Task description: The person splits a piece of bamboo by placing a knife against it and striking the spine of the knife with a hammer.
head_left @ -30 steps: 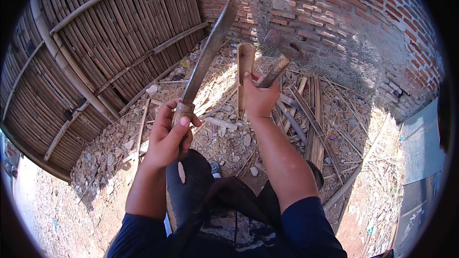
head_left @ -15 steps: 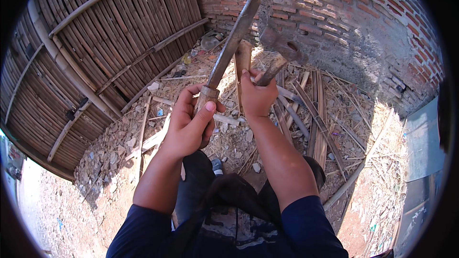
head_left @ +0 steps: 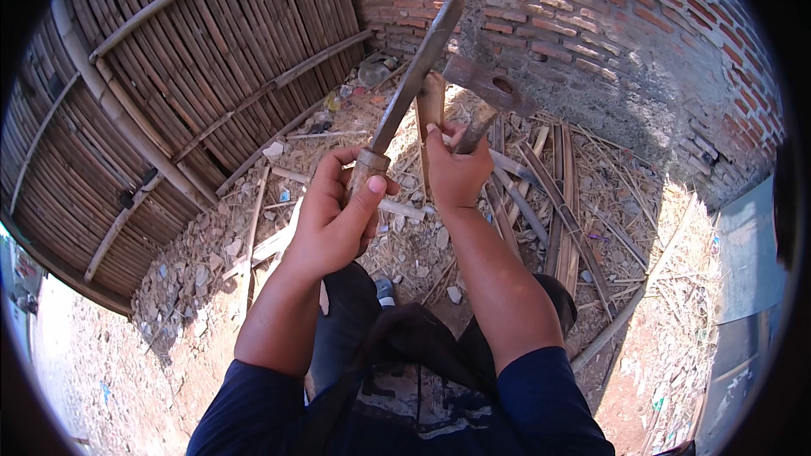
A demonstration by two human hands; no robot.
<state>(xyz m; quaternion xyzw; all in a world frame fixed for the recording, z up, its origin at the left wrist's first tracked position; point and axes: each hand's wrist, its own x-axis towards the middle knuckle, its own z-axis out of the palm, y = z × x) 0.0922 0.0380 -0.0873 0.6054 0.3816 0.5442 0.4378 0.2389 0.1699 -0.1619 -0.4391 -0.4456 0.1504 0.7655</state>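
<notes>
My left hand (head_left: pixel 338 215) is wrapped round the wooden handle of a machete (head_left: pixel 420 72). Its long dark blade points up and away, leaning right. Close by on the right, my right hand (head_left: pixel 459 171) grips the wooden shaft of a hammer (head_left: pixel 492 84) with a heavy, rusty-looking metal head. An eye hole shows in that head, which sits just right of the blade. Between the two tools stands a flat strip of wood or bamboo (head_left: pixel 431 105); fingertips of my right hand press on its edge. Whether the blade touches the strip, I cannot tell.
Long wood and bamboo pieces (head_left: pixel 566 211) lie on the rubble-strewn ground to the right. A bamboo-slat wall (head_left: pixel 228 51) closes off the left, a brick wall (head_left: pixel 591 25) the far side. At the right edge stands a grey-blue sheet (head_left: pixel 748 245).
The hammer head has swung slightly left and down, closer to the machete blade. The machete has tipped a little to the right; both hands keep their grips.
</notes>
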